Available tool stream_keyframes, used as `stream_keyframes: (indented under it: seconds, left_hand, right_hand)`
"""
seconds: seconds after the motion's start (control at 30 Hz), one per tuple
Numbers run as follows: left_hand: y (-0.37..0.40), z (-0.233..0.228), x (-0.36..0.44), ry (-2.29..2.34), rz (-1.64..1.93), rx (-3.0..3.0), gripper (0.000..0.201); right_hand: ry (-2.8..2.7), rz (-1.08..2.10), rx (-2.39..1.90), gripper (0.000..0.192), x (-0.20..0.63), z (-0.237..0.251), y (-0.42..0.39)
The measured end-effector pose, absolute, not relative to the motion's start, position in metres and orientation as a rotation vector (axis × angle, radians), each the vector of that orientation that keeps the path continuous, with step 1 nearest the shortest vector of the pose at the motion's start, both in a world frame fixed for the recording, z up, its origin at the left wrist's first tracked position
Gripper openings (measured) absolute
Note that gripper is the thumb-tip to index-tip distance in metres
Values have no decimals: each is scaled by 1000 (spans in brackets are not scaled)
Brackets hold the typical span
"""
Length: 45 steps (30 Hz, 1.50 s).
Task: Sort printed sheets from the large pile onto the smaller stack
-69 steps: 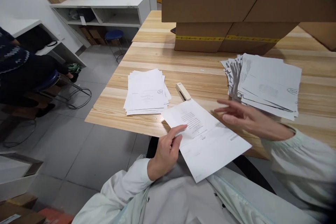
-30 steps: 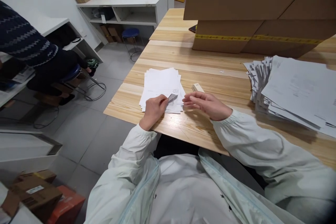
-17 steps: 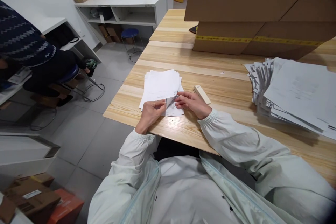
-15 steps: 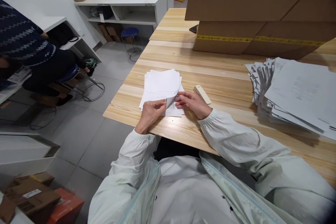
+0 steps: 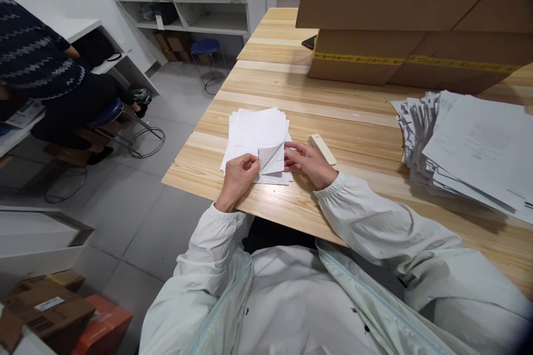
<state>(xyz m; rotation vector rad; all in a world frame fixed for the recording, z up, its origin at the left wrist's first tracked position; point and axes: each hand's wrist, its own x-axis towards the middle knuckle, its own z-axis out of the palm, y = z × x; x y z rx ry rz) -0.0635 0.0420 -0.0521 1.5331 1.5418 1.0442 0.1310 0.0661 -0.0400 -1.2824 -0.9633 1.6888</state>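
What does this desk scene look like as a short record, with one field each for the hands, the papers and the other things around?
left hand: pinches the folded-up corner of the top sheet
right hand: fingertips rest at that corner's right edge
small paper stack: on the wooden table, under both hands
stapler: flat on the table, just right of the hands
big paper stack: far right
cardboard boxes: at the back
another person: seated, far left

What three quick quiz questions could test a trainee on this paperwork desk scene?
1. Which hand lifts the folded corner of the small paper stack?
2. True or false: the stapler is held in the right hand.
3. Where is the large paper pile: left or right of the wooden table?

Key: 1 the left hand; 2 false, it lies on the table beside that hand; 3 right.
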Motion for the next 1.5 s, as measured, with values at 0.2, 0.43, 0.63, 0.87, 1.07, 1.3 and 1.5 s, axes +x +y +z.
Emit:
stream_keyframes:
  seconds: [0.2,0.43,0.63,0.87,1.07,1.3,1.5]
  left_hand:
    - [43,-55,-59,1743,1172,1603,12]
    - [38,-58,-54,1684,1129,1783,24]
    - [40,-69,-62,1521,1159,2044,23]
    - [42,-66,-67,1373,1078,1871,23]
    - [43,-67,-67,1377,1075,1645,27]
    - [44,-66,-66,1363,1131,1746,18]
    - [40,-75,-65,1343,1130,2283,19]
  right_hand:
    - [-1076,1543,-1257,46,131,-53,67]
    - [-1279,1558,-1306,10,127,-56,78]
    - [-1198,1632,-1242,11,126,-51,78]
    - [-1014,1808,-1139,7,127,-48,79]
    - [-1007,1804,-1164,10,126,-44,78]
    - [-1038,1784,-1236,17,124,-37,76]
    - [-1072,1726,-1436,47,128,-35,81]
